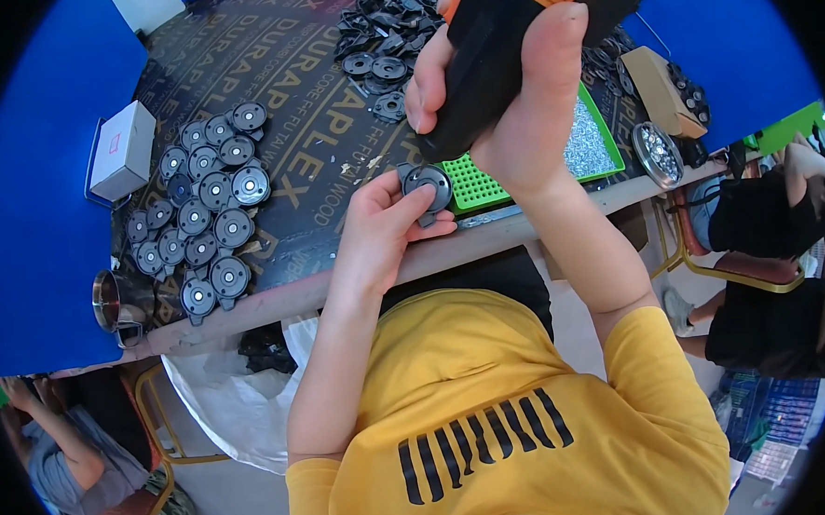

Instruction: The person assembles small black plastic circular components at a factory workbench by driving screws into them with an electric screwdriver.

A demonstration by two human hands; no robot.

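- Overhead, head view: person in a yellow shirt (495,412) sits at a dark printed work board (301,86) laid over a table edge.
- Right hand (507,94) is raised close to the camera, fingers wrapped tight around the body of a black power screwdriver (513,38) with an orange label; thumb lies along its side. Tool tip points down toward the left hand; whether the tip touches the part, cannot tell.
- Left hand (383,226) pinches a round black plastic disc part (427,187) with a pale centre, thumb and fingers closed on its rim, held at the near edge of the board, just beside the green tray.
- Green perforated tray (476,187) sits behind the held disc, mostly hidden by the right wrist; its far half carries a mass of small silvery screws (589,146).
- Left of the hands: a cluster of finished-looking black discs (207,212) laid flat, overlapping, well apart from the held one.
- White small box (122,150) at the cluster's far left edge.
- Metal cup (107,300) at the board's near left corner.
- Far side: heap of loose black parts (386,21).
- Right: open cardboard box (660,86) and a round clear dish (657,154) near it.
- Other seated persons at lower left and at right edge; their hands stay off this bench.
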